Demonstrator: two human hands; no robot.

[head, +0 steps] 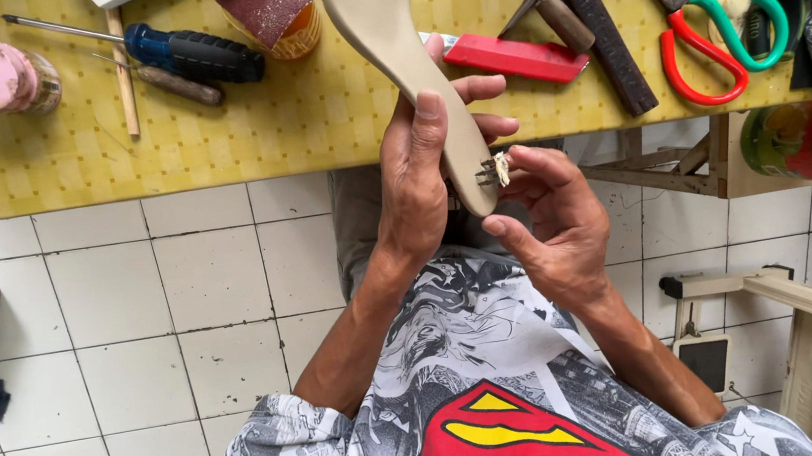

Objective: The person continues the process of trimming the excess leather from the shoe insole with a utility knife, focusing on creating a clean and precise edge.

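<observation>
Bright, even daylight; sharp focus.

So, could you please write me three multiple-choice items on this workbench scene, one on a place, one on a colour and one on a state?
1. Where do the scissors lie?
A. on the yellow table, at its right end
B. on the tiled floor
C. in the person's lap

2. What colour is the screwdriver handle?
A. red and white
B. blue and black
C. plain wood

3. How is the beige sole held?
A. lying flat on the table
B. gripped in the left hand
C. clamped in a vice

Answers:
1 A, they rest near the table's right edge.
2 B, a blue collar meets a black grip.
3 B, the left hand's fingers wrap it while the right hand pinches a small piece at its end.
</observation>
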